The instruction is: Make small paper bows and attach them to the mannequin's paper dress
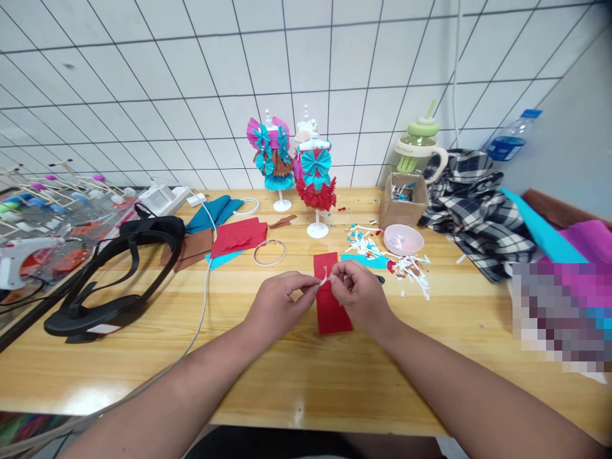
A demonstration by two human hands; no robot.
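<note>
My left hand (284, 299) and my right hand (361, 293) meet over a red crepe-paper-like rectangle (332, 312) that lies flat on the wooden table (287, 376). Between the left thumb and forefinger is one end of a thin whitish strip (324, 280). The right fingertips pinch close beside it, at its other end. My fingers partly hide the middle of the red rectangle. Beyond the hands, two small white dress stands (317, 229) carry pleated paper dresses in turquoise, red, pink and brown. A dark object (380, 280) peeks out behind the right hand.
White scraps (411, 274) lie scattered at right, near a pink bowl (404, 241), a cardboard box (404, 207) and a green-lidded jug (421, 143). On the left are red sheets (239, 237), a ring (269, 253), a black headset strap (119, 312), a cable (205, 299) and a glue gun (21, 252).
</note>
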